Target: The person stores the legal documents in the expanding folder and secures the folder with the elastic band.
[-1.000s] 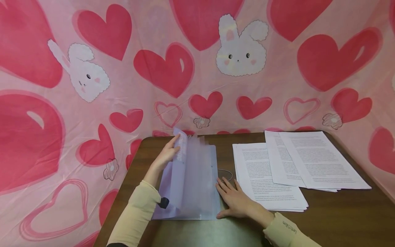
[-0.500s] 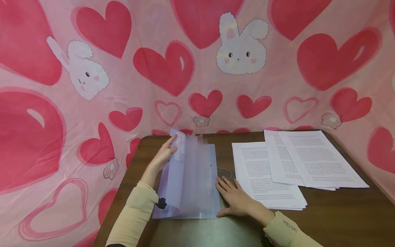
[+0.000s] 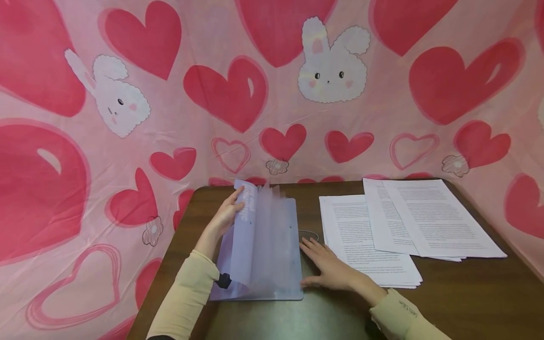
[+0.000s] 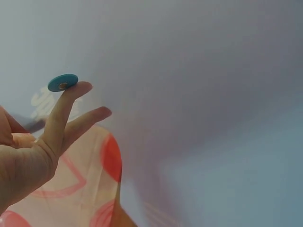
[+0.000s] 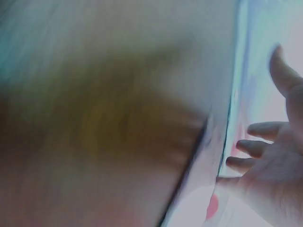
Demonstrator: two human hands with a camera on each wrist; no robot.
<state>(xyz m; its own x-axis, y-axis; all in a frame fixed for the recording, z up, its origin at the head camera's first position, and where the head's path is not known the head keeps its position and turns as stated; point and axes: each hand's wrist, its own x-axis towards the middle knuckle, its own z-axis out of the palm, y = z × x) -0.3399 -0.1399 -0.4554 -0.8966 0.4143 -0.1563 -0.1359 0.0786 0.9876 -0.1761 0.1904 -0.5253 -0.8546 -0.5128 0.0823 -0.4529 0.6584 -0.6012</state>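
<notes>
A translucent lavender document folder (image 3: 280, 255) with several clear sleeves lies on the table, its front cover raised and curled at the left. My left hand (image 3: 225, 215) holds the cover's edge near the top, with two fingertips overlapping its white lettering. Seen from the left wrist, two extended fingers (image 4: 78, 123) reach along the cover beside a round teal button (image 4: 63, 82). My right hand (image 3: 329, 267) is spread flat just beyond the folder's right edge, thumb tip close to the lower corner. The right wrist view shows those fingers (image 5: 260, 146) straight and holding nothing.
Printed sheets lie to the right in a nearer stack (image 3: 361, 241) and a farther, overlapping stack (image 3: 442, 222). A thin cord loop (image 3: 312, 233) sticks out from the folder's right side. The brown table (image 3: 463, 302) meets a pink heart-patterned backdrop (image 3: 204, 113) at the back.
My right hand has shifted slightly right, away from the folder's edge. The left hand and the raised cover have moved slightly left, then stayed nearly still.
</notes>
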